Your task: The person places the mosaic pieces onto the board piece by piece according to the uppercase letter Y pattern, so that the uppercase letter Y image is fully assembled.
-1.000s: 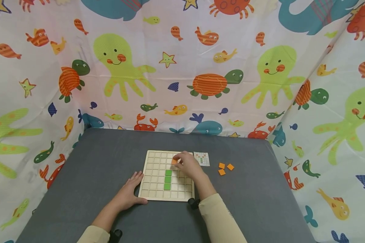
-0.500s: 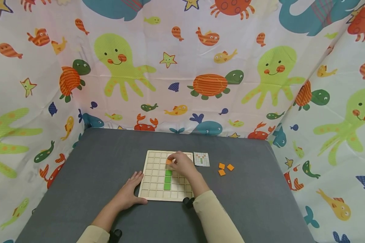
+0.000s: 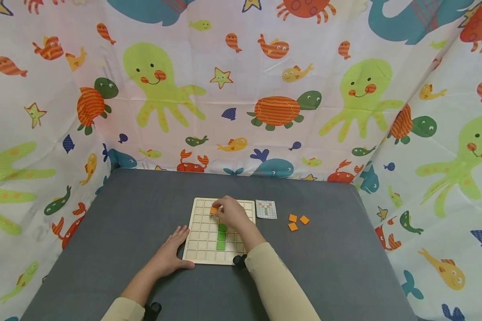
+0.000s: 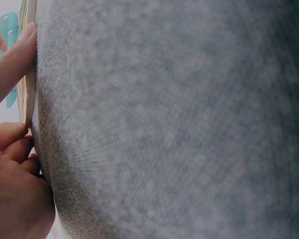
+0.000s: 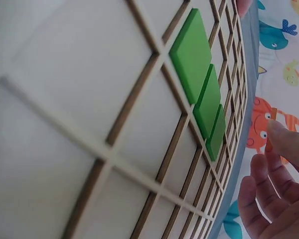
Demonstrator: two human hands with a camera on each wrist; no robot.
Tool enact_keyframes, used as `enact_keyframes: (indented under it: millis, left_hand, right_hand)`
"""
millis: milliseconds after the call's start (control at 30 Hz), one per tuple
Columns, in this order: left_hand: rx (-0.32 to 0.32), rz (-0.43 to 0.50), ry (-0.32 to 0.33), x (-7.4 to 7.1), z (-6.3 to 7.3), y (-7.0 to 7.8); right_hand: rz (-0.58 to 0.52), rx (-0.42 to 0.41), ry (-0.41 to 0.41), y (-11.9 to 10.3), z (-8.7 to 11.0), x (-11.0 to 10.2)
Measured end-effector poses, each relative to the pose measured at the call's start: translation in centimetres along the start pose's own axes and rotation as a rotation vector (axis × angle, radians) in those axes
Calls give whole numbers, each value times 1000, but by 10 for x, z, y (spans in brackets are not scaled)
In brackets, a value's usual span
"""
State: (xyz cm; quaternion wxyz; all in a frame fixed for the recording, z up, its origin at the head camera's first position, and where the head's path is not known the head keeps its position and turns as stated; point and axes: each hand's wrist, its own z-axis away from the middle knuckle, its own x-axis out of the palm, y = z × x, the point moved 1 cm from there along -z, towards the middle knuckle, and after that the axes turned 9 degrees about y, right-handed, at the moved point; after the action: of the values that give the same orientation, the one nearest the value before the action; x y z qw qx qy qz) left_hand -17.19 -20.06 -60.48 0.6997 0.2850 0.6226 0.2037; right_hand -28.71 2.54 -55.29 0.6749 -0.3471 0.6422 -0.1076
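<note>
A wooden grid board lies on the grey table. Several green square tiles sit in one column of its cells; three show in the right wrist view, one green tile nearest. Between thumb and fingertips, my right hand pinches an orange square tile over the upper part of the board. The right wrist view has this orange tile raised above the grid. My left hand rests against the board's left edge with fingers spread, its thumb by the near corner; both touch the rim.
A small printed pattern card lies just right of the board. Farther right are three loose orange tiles. A curtain printed with sea animals hangs behind the table and along both sides.
My right hand has moved left across the top of the board, carrying the pinched orange tile. The left hand, board, card and loose tiles stay where they were.
</note>
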Motion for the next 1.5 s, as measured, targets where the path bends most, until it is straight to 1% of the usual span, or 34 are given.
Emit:
enact_keyframes:
  millis: [267,467,667,867,1033,1133,1333,1500]
  left_hand:
    - [-9,-8,-9,0,0,0]
    - [0,-9,-8,-1,-1,0]
    - [6,6,-8,0,0,1]
    - [-11,9,-10,-1,1,1]
    - [-15,3,-10,0,0,0]
    - [-20,3,-14,0,-1,0]
    - [-17,8,-22,0,-2,-2]
    - [-9,10,-22,-1,-2,-2]
  right_hand:
    - [38,-1,4,-2,-13,14]
    - [40,23,-15,-3,-18,22]
    - [98,34,-23,-4,-22,27]
    - [135,43,-37,-9,-23,29]
    - [166,62,-22,-11,-25,31]
    - [169,63,-14,-13,-26,32]
    - [167,54,-34,-13,-26,33]
    - [119,45,-14,-9,-24,31]
